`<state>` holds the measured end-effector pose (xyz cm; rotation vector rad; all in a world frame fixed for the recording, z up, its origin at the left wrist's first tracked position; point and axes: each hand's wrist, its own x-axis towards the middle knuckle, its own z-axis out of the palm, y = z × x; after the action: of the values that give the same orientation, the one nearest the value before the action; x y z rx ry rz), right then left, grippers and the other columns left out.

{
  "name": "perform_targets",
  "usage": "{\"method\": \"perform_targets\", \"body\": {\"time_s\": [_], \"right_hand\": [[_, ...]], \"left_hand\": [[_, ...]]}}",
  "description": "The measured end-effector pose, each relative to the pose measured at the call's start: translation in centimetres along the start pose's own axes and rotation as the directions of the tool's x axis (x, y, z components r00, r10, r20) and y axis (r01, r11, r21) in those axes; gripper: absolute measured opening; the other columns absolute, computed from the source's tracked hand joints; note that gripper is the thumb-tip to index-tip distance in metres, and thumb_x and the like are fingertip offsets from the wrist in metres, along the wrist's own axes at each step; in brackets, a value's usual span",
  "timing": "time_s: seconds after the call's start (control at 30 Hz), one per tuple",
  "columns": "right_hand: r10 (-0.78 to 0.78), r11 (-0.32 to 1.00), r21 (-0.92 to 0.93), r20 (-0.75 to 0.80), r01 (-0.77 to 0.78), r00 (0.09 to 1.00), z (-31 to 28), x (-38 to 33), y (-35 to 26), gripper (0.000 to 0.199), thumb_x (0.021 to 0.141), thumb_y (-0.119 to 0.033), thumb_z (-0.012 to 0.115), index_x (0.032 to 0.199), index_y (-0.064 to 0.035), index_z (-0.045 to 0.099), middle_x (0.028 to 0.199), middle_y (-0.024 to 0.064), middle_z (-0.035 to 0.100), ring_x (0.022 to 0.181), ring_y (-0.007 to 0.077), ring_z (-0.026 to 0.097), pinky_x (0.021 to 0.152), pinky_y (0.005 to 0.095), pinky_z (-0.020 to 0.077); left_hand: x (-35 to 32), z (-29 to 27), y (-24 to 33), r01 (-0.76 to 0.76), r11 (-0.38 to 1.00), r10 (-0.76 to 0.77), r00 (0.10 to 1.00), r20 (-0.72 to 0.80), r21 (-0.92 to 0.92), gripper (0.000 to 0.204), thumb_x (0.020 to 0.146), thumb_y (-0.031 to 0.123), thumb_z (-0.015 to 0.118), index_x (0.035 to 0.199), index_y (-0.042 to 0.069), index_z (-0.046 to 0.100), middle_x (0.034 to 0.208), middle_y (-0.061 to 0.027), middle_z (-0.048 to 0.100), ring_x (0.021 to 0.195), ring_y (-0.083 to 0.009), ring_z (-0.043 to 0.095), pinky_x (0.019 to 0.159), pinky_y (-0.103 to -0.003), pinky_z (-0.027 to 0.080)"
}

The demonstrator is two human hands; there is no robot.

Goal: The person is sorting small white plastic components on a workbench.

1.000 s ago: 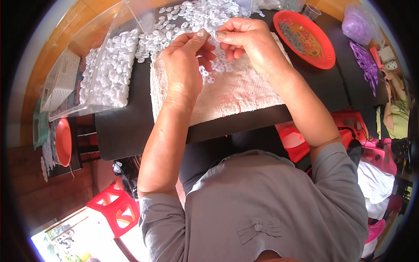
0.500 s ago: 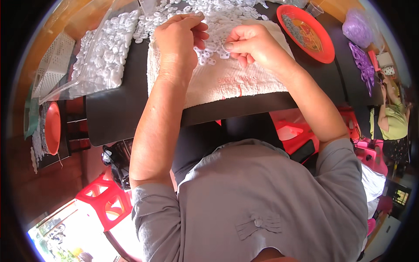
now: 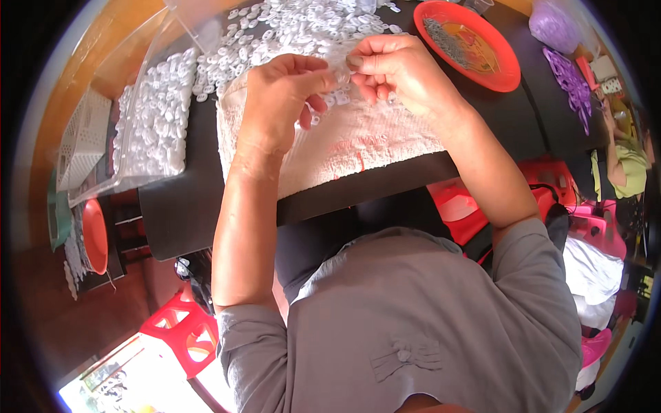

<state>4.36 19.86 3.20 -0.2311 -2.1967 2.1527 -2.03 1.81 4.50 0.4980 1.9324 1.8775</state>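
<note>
My left hand (image 3: 281,100) and my right hand (image 3: 406,72) meet fingertip to fingertip over a cream towel (image 3: 385,141) on the dark table. Both are closed in a pinch on a small white plastic piece (image 3: 341,74), blurred and partly hidden by the fingers. Behind and beneath the hands spread many loose white oval pieces (image 3: 303,27) with holes in them. Several more lie on the towel close to the fingertips. Past my right hand, a red oval tray (image 3: 506,76) holds a heap of tiny grey parts (image 3: 444,41).
At the left, a clear plastic bin (image 3: 124,182) is filled with white pieces, beside a white perforated basket (image 3: 86,141). Purple items (image 3: 570,86) and a purple bag (image 3: 554,31) lie at the right. A red stool (image 3: 182,330) stands below left. Another person (image 3: 628,168) is at far right.
My hands, apart before, have come together around a small white piece. The left hand has moved right and nearer to me. The whole view has shifted slightly.
</note>
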Motion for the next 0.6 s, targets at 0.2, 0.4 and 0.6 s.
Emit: {"method": "perform_targets", "body": {"time_s": [0.2,0.4,0.6], "right_hand": [[-0.036,0.997,0.071,-0.046,0.040,0.998,0.0,-0.3,-0.2,0.017,0.089,-0.018,0.066,0.090,-0.0010,0.065,0.071,0.0032,0.064,0.054,0.0094,0.057,0.048,0.0206,0.0371],[-0.060,0.993,0.096,-0.018,0.062,0.998,0.2,-0.3,-0.2,0.016,0.090,-0.017,0.065,0.091,-0.0009,0.065,0.072,0.0032,0.064,0.054,0.0095,0.057,0.049,0.0208,0.0379],[-0.093,0.992,0.078,-0.028,0.095,0.995,0.8,-0.5,-0.1,0.016,0.090,-0.016,0.064,0.092,-0.0004,0.065,0.072,0.0031,0.063,0.055,0.0092,0.057,0.050,0.0202,0.0389]], "left_hand": [[-0.2,0.8,-0.7,0.072,0.968,-0.066,0.997,0.031,-0.241,0.010,0.083,0.003,0.066,0.087,-0.006,0.064,0.073,-0.0123,0.066,0.052,-0.0127,0.058,0.042,-0.023,0.040],[0.0,1.0,-1.2,0.035,0.948,-0.033,0.999,0.010,-0.317,0.010,0.086,0.004,0.066,0.087,-0.005,0.063,0.073,-0.0124,0.067,0.053,-0.0132,0.059,0.044,-0.023,0.041],[0.1,1.1,-1.6,0.018,0.926,-0.022,1.000,-0.006,-0.378,0.010,0.086,0.004,0.067,0.089,-0.005,0.063,0.075,-0.0124,0.067,0.055,-0.0139,0.060,0.045,-0.024,0.042]]}}
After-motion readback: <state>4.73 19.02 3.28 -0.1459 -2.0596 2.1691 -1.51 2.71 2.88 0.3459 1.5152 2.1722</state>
